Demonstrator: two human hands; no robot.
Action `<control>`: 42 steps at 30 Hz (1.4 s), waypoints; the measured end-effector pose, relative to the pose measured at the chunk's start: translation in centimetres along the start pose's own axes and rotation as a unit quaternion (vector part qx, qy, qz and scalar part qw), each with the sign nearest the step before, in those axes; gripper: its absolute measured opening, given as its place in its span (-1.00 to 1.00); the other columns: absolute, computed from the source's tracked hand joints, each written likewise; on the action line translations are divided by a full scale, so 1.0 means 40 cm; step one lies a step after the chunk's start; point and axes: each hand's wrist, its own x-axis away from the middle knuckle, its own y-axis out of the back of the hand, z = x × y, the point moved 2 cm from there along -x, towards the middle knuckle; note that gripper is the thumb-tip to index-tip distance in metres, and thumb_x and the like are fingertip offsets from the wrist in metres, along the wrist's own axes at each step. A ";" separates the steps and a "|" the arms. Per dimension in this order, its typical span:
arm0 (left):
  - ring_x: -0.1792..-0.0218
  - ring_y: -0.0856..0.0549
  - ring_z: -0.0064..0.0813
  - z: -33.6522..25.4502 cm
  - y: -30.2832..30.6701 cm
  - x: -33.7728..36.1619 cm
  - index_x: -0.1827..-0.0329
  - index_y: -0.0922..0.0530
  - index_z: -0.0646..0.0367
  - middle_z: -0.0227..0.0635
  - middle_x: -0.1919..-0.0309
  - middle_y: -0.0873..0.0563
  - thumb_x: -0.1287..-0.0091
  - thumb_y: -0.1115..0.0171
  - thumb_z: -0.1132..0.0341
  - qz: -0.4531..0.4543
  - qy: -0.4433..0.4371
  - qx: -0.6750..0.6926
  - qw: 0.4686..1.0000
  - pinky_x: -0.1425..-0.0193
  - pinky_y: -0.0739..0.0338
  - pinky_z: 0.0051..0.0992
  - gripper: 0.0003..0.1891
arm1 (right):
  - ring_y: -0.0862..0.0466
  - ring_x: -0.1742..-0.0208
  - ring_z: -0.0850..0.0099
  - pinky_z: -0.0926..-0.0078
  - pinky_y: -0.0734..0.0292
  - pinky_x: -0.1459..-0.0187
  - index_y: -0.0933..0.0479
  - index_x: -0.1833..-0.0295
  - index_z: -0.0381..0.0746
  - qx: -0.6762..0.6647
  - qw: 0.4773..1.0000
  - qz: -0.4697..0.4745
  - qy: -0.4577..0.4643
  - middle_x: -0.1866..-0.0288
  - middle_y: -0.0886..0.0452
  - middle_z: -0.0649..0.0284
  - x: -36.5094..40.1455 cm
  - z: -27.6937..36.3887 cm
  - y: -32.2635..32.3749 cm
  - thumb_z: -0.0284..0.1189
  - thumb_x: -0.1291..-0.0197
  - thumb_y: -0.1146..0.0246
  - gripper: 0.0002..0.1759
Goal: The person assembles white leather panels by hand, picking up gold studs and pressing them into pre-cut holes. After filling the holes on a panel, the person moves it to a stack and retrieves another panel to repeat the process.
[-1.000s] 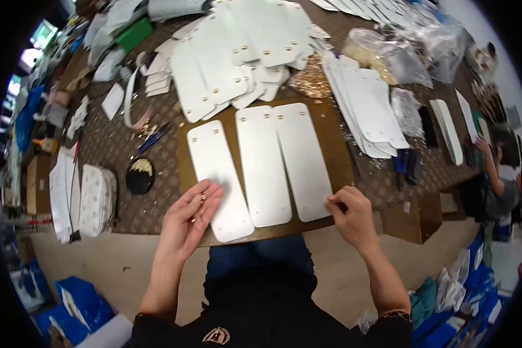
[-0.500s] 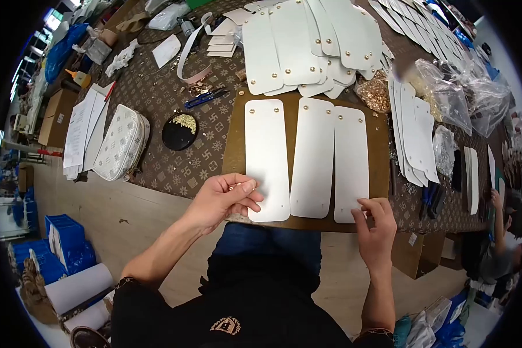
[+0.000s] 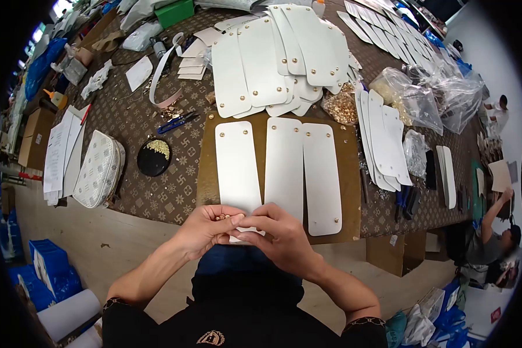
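Observation:
Three long white strips lie side by side on a brown board (image 3: 351, 174). The left strip (image 3: 236, 168), the middle strip (image 3: 284, 168) and the right strip (image 3: 323, 180) each have two gold studs at the far end. One gold stud (image 3: 336, 220) also sits at the right strip's near corner. My left hand (image 3: 210, 229) is closed around several small gold studs (image 3: 222, 217), over the near end of the left strip. Touching its fingertips, my right hand (image 3: 278, 236) is pinched; anything between its fingers is too small to make out.
A pile of studded white pieces (image 3: 261, 58) lies beyond the board. Left of it are a black round dish (image 3: 154, 158), blue snips (image 3: 177, 122) and a patterned pouch (image 3: 100, 168). More white pieces (image 3: 383, 139) and plastic bags (image 3: 412, 98) are right. A person (image 3: 493, 238) is at far right.
My right hand has moved left from the right strip to my left hand. A gold stud now shows at that strip's near corner. The view has shifted, so the table appears further left and lower.

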 end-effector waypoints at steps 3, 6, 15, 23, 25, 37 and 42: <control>0.36 -0.72 -0.66 0.001 -0.007 -0.017 -0.11 -0.71 0.28 -0.34 0.17 -0.81 -0.54 -0.36 0.32 0.035 0.035 0.023 0.999 0.31 -0.61 -0.66 -0.77 | -0.69 0.24 0.43 0.46 -0.61 0.23 -0.77 -0.05 -0.15 -0.033 0.999 0.019 -0.036 0.13 -0.68 0.25 -0.013 -0.019 0.010 -0.54 -0.27 -0.49 -0.76; 0.42 -0.68 -0.71 -0.007 -0.018 -0.031 -0.08 -0.68 0.28 -0.43 0.31 -0.73 -0.55 -0.34 0.35 0.022 0.064 0.031 0.997 0.43 -0.54 -0.76 -0.81 | -0.65 0.32 0.46 0.49 -0.58 0.28 -0.79 0.00 -0.16 -0.016 0.998 0.028 -0.046 0.23 -0.66 0.27 -0.034 -0.039 0.019 -0.52 -0.28 -0.49 -0.81; 0.38 -0.63 -0.73 -0.025 -0.061 -0.054 -0.16 -0.64 0.30 -0.35 0.15 -0.76 -0.59 -0.30 0.26 0.015 0.098 0.071 0.993 0.47 -0.46 -0.77 -0.72 | -0.64 0.37 0.44 0.40 -0.58 0.28 -0.78 0.05 -0.28 0.082 0.986 0.089 -0.111 0.32 -0.67 0.24 -0.077 -0.020 0.077 -0.51 -0.28 -0.48 -0.84; 0.38 -0.66 -0.69 -0.054 -0.101 -0.060 -0.09 -0.67 0.27 -0.32 0.11 -0.78 -0.62 -0.26 0.22 0.004 0.049 0.064 0.997 0.39 -0.56 -0.74 -0.74 | -0.75 0.37 0.36 0.44 -0.66 0.32 -0.77 0.07 -0.30 0.099 0.992 0.011 -0.072 0.29 -0.76 0.17 -0.087 -0.002 0.089 -0.55 -0.29 -0.44 -0.87; 0.37 -0.70 -0.64 -0.065 -0.105 -0.060 -0.07 -0.68 0.25 -0.34 0.12 -0.78 -0.62 -0.27 0.21 0.002 0.036 0.046 0.998 0.34 -0.61 -0.70 -0.75 | -0.77 0.38 0.28 0.39 -0.68 0.35 -0.76 0.08 -0.28 0.104 0.993 -0.007 -0.053 0.28 -0.76 0.15 -0.087 0.001 0.086 -0.52 -0.28 -0.44 -0.88; 0.32 -0.78 -0.59 -0.055 -0.130 -0.067 -0.15 -0.68 0.27 -0.31 0.11 -0.80 -0.60 -0.29 0.20 0.040 0.034 0.039 0.998 0.36 -0.60 -0.67 -0.71 | -0.78 0.31 0.38 0.46 -0.66 0.34 -0.72 0.07 -0.27 0.127 0.990 -0.036 -0.046 0.25 -0.74 0.21 -0.055 -0.004 0.123 -0.56 -0.25 -0.45 -0.85; 0.42 -0.68 -0.67 -0.060 -0.082 -0.045 -0.18 -0.68 0.29 -0.42 0.31 -0.74 -0.62 -0.27 0.18 -0.004 0.024 0.027 0.999 0.41 -0.53 -0.70 -0.67 | -0.71 0.31 0.39 0.42 -0.59 0.34 -0.69 0.11 -0.27 0.184 0.978 -0.047 -0.083 0.26 -0.68 0.23 0.028 -0.034 0.181 -0.59 -0.25 -0.45 -0.88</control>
